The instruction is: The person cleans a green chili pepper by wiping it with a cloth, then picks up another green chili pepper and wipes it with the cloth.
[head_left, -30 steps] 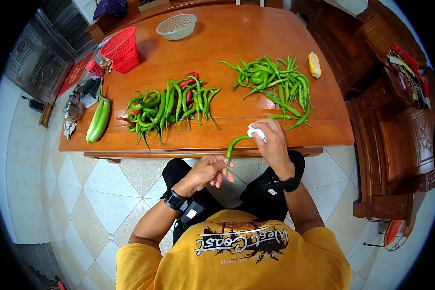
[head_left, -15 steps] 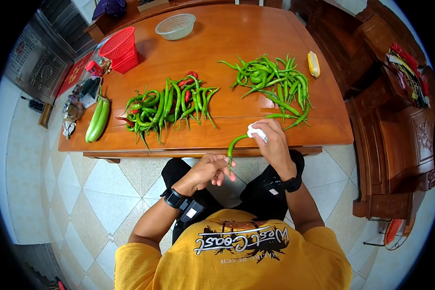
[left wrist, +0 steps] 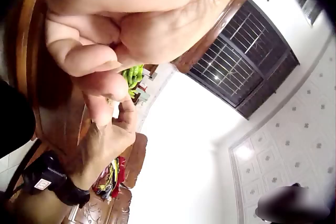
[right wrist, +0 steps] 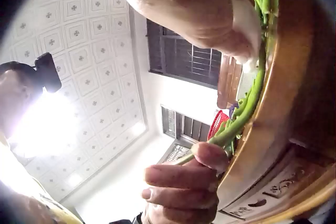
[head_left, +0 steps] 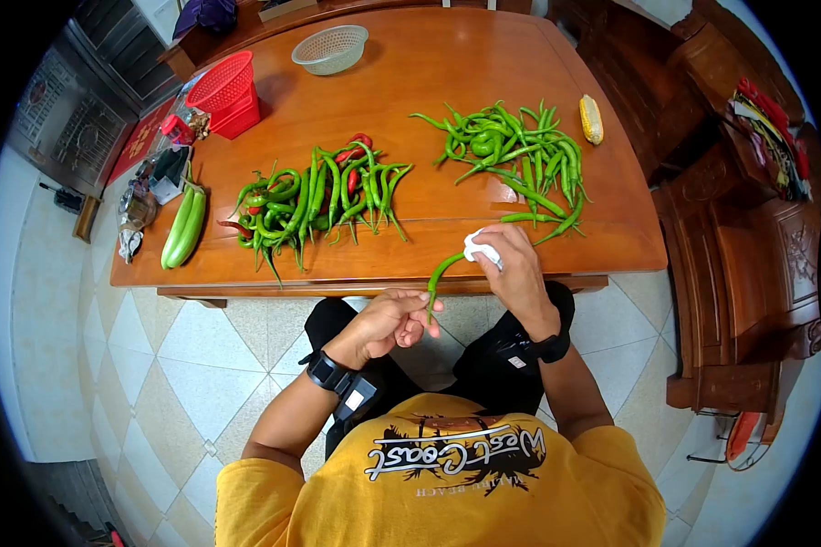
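One curved green pepper (head_left: pixel 441 270) is held between the two hands just in front of the table's near edge. My left hand (head_left: pixel 390 323) pinches its lower end between thumb and fingers; the right wrist view also shows this left hand (right wrist: pixel 184 187) on the pepper (right wrist: pixel 247 109). My right hand (head_left: pixel 517 273) grips a white cloth or tissue (head_left: pixel 482 248) around the pepper's upper end. In the left wrist view, the left hand (left wrist: pixel 121 24) covers most of the pepper, with the right hand (left wrist: pixel 105 142) beyond it.
On the table (head_left: pixel 410 82) lie a pile of green and red peppers (head_left: pixel 319 196) at left-centre and green peppers (head_left: pixel 520 150) at right. Around them are a corn cob (head_left: pixel 592 120), long pale-green vegetables (head_left: pixel 185 226), a red basket (head_left: pixel 223 84), a pale basket (head_left: pixel 330 49) and a bag (head_left: pixel 135 208).
The left hand and the pepper's lower end have shifted very slightly. Both hands keep their hold on the pepper and the white cloth.
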Action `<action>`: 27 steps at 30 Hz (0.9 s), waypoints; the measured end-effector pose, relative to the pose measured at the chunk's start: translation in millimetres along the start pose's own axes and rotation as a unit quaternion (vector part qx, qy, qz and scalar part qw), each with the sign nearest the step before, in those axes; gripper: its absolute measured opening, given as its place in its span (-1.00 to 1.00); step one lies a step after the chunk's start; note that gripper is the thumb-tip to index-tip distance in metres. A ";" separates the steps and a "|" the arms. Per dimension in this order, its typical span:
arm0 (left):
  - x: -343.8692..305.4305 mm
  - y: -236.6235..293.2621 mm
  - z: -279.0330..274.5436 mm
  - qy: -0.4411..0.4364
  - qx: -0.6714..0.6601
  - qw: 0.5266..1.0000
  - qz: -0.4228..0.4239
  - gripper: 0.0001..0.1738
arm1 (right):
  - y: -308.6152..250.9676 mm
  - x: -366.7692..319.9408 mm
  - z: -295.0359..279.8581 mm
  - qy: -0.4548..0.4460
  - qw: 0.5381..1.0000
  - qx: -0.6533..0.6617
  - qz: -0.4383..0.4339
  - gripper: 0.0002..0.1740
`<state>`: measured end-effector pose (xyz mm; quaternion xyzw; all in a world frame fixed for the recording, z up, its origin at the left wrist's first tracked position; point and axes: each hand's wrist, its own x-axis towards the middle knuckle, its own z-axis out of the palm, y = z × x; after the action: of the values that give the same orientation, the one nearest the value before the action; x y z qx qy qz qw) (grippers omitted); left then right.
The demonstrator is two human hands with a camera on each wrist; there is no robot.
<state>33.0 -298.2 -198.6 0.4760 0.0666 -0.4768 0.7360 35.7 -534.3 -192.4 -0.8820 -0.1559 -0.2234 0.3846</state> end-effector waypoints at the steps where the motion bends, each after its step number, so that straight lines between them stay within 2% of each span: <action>1: 0.6 -0.2 0.3 -0.006 -0.007 1.000 0.001 -0.69 | -2.6 0.2 -0.9 -0.005 1.000 0.025 0.000 -0.77; 5: 2.9 0.5 1.8 -0.019 -0.031 0.999 0.004 -0.70 | -23.1 -5.5 9.9 -0.052 0.990 0.131 -0.026 -0.78; 7: 3.1 0.4 1.0 -0.025 -0.052 0.998 0.001 -0.70 | -27.6 -8.1 18.1 -0.082 0.986 0.133 -0.057 -0.78; 13: 1.4 -1.3 -9.3 -0.059 -0.108 0.992 -0.004 -0.70 | -1.5 -2.2 6.1 0.000 0.999 0.008 -0.031 -0.78; 16: 3.3 -2.3 -9.4 -0.063 -0.113 0.992 -0.008 -0.70 | -2.3 0.7 -2.4 0.021 1.000 0.000 -0.011 -0.78; 20: 5.0 -1.1 -6.5 -0.069 -0.121 0.990 -0.013 -0.70 | -21.9 -4.4 8.1 -0.014 0.992 0.129 -0.004 -0.79; 23: 3.7 0.0 -3.8 -0.065 -0.126 0.990 -0.009 -0.70 | -27.3 -8.3 18.8 -0.055 0.991 0.116 -0.040 -0.80; 27: -0.4 1.3 -3.0 -0.042 -0.126 0.991 -0.012 -0.70 | -3.1 -4.9 11.9 0.010 0.999 0.014 -0.034 -0.77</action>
<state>34.9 -295.6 -199.2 0.3581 0.1011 -0.4933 0.7863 33.5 -523.9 -200.2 -0.8686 -0.1844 -0.2433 0.3903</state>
